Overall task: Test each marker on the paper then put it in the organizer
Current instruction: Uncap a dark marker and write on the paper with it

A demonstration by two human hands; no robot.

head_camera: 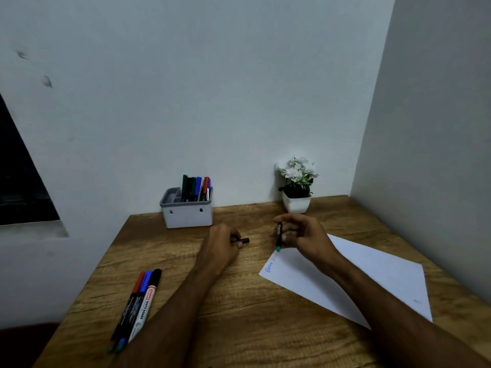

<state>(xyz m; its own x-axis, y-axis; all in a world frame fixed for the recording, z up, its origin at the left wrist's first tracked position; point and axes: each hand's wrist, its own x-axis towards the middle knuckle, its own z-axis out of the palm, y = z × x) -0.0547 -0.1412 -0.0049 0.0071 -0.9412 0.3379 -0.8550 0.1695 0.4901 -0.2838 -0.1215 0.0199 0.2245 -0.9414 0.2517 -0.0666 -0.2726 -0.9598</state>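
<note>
My right hand [300,233] holds a black marker [279,236] upright, its teal end down just above the near left corner of the white paper [372,277]. Blue writing [271,265] marks that corner. My left hand [224,244] rests on the desk, closed on a small black marker cap [243,240] that sticks out to the right. The grey organizer [187,209] stands at the back by the wall, with several markers [195,188] upright in it. Three more markers [139,301] lie side by side near the desk's left edge.
A small white pot with white flowers [297,185] stands at the back of the wooden desk [239,314], near the right wall. Walls close the desk at the back and right. The left desk edge runs just past the lying markers.
</note>
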